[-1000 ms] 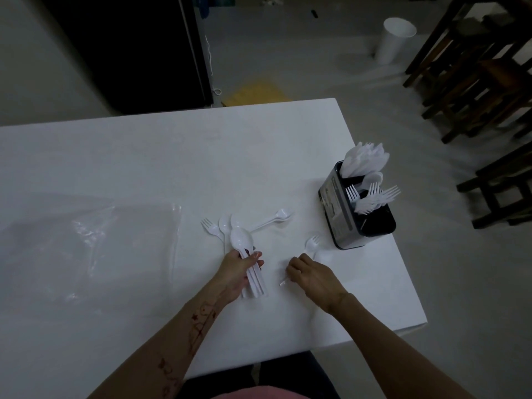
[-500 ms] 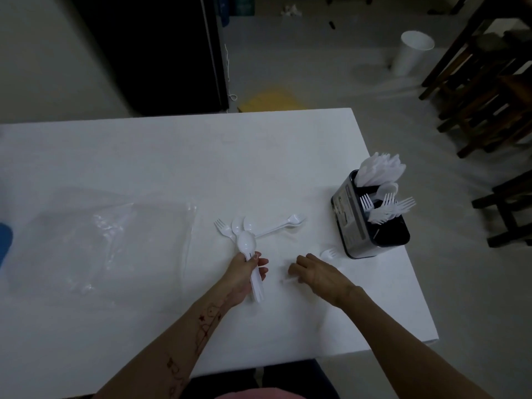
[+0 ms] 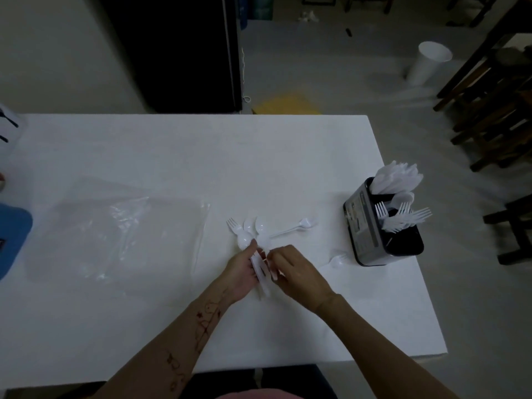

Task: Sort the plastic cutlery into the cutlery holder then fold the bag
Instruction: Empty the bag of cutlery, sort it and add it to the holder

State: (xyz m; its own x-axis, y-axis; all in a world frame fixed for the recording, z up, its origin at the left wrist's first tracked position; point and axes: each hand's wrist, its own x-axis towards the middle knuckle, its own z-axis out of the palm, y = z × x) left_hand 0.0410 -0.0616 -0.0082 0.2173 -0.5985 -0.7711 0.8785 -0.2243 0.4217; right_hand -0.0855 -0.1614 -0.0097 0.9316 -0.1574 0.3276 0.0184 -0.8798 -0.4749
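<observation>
My left hand (image 3: 241,270) grips a bundle of white plastic spoons (image 3: 249,243) by their handles in the middle of the white table (image 3: 172,156). My right hand (image 3: 296,273) meets it from the right, fingers closed on the handles of the same bundle. A loose fork (image 3: 296,227) lies just beyond the bundle, and another white piece (image 3: 337,260) lies beside the holder. The black and silver cutlery holder (image 3: 380,231) stands at the table's right edge with forks, spoons and knives upright in it. The clear plastic bag (image 3: 115,231) lies flat at the left.
A blue object (image 3: 11,234) sits at the table's left edge. The table's right edge runs close behind the holder. Dark wooden chairs (image 3: 495,110) and a white bin (image 3: 429,64) stand on the floor at the right.
My right hand has let go of the fork near the holder and moved left onto the spoon bundle in my left hand. The fork stays lying by the holder.
</observation>
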